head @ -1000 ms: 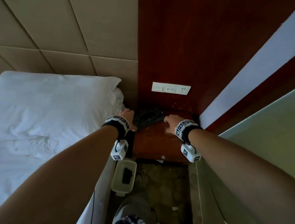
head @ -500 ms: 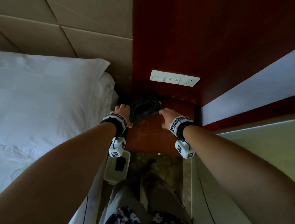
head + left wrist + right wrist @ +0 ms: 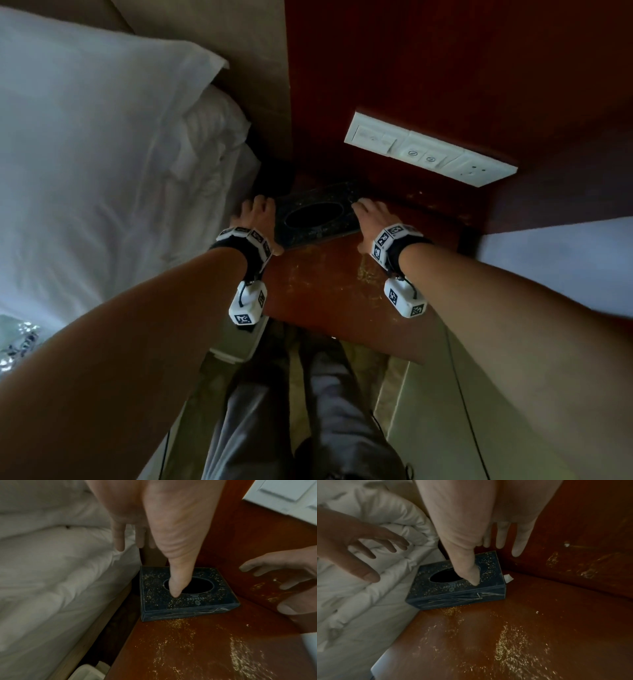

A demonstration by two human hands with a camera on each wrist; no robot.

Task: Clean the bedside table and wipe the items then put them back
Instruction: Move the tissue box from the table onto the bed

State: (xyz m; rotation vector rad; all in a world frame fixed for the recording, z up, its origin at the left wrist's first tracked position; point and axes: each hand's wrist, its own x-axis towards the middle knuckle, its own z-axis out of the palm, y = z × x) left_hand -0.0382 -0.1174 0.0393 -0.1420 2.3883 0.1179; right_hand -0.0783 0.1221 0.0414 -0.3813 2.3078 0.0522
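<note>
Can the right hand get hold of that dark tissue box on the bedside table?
Probably yes. The right hand is open at the right end of the tissue box, with nothing between them. The left hand is open at the other end, and the bedside table holds only dust nearby.

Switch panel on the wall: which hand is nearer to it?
Right. The right hand is at the tissue box's right end, below the panel; the left hand is at the box's left end, beside the bed, farther from it.
</note>
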